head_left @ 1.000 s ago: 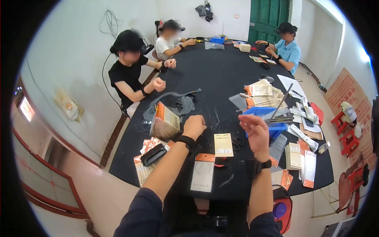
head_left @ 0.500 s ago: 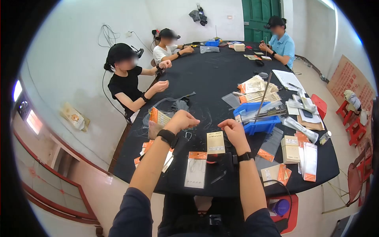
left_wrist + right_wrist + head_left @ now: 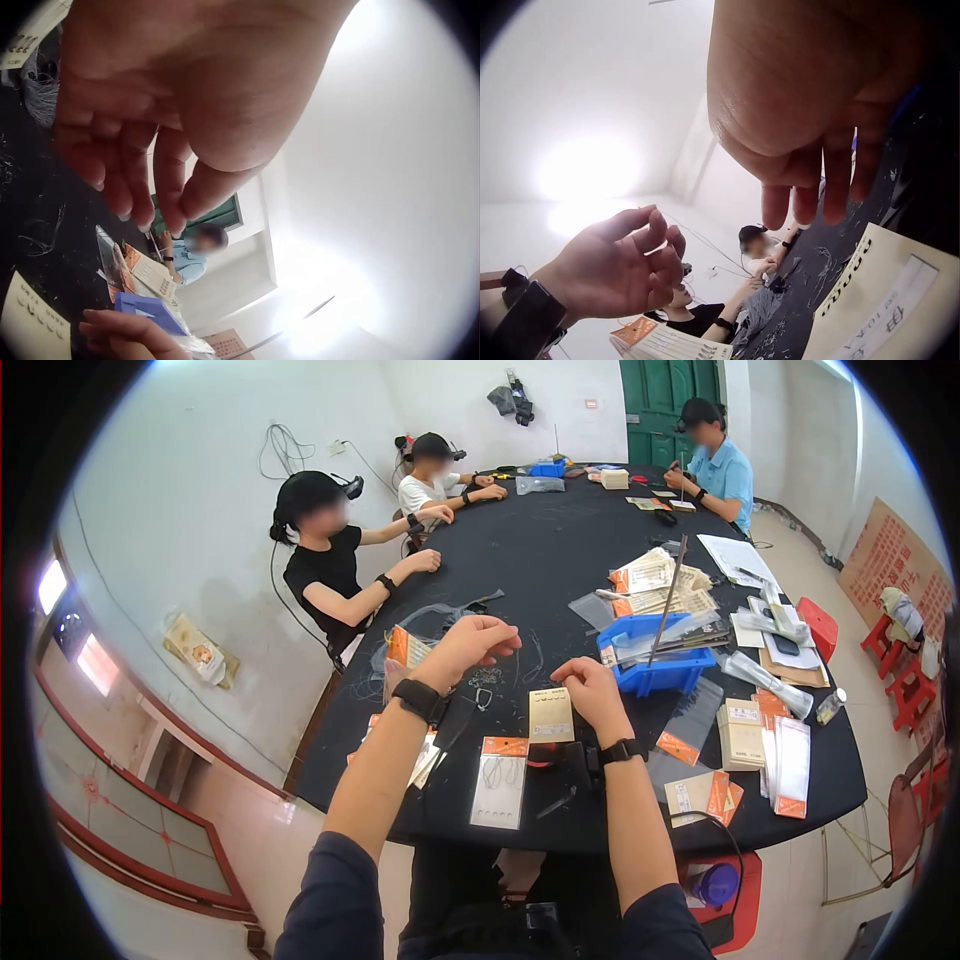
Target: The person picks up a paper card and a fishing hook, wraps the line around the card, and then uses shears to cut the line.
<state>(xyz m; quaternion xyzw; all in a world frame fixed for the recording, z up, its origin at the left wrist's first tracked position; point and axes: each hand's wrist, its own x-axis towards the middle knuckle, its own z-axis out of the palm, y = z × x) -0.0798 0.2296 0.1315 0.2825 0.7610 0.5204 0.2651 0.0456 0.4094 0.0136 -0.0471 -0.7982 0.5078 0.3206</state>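
My left hand (image 3: 465,652) hangs above the black table, palm down. In the left wrist view its thumb and fingers (image 3: 135,172) bend, thumb tip close to the index tip; no thing shows between them. My right hand (image 3: 592,695) is just right of a cream card (image 3: 550,718) with a row of small dark marks. In the right wrist view the right thumb and fingers (image 3: 810,180) point down beside that card (image 3: 885,300), and no held thing shows. A fine thread in either hand would be too thin to tell. A clear orange-topped packet (image 3: 499,785) lies nearer me.
A blue bin (image 3: 655,675) with packets and a thin rod stands at right, by card stacks (image 3: 740,735). Grey thread bundles (image 3: 440,618) and an upright card stack (image 3: 408,648) are at left. Three other people sit around the table's far part.
Over the last second my right hand has come inward and down, its fingers drawn together. My left hand's fist has loosened, and lately it moved slightly up and right.
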